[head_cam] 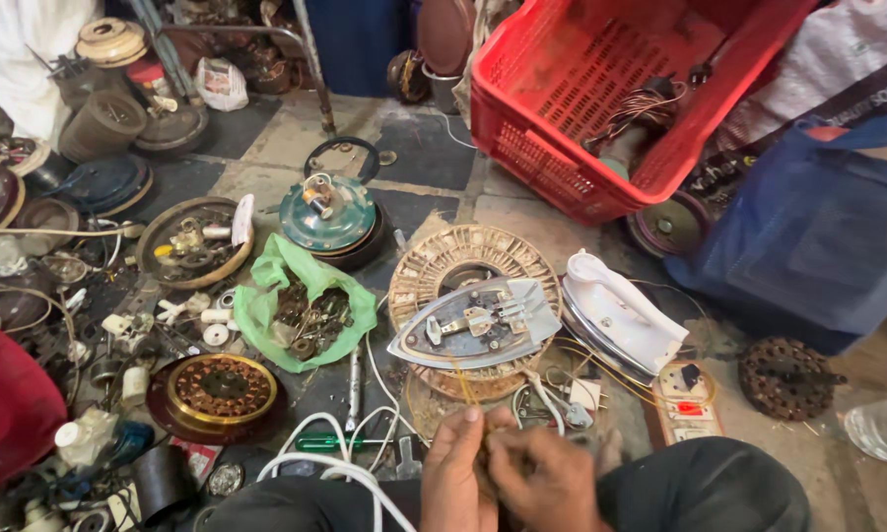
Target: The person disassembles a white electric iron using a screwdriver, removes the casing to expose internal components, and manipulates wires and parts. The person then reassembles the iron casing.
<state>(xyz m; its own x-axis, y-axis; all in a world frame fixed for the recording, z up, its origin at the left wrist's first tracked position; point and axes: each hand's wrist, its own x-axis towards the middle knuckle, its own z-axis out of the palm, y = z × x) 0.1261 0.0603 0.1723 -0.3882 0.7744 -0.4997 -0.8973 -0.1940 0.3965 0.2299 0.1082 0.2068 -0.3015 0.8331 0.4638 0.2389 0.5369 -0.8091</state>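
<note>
Both hands meet at six o'clock; left hand [455,473] and right hand [542,478] pinch together on a thin yellowish wire [460,379] running up toward twelve to the iron soleplate [475,322] on the floor [434,148]; best worked close, keeping slack

Both hands, the left hand [453,473] and right hand [547,483], are bare. Dark grey trousers [700,488] cover the legs beside them.
</note>
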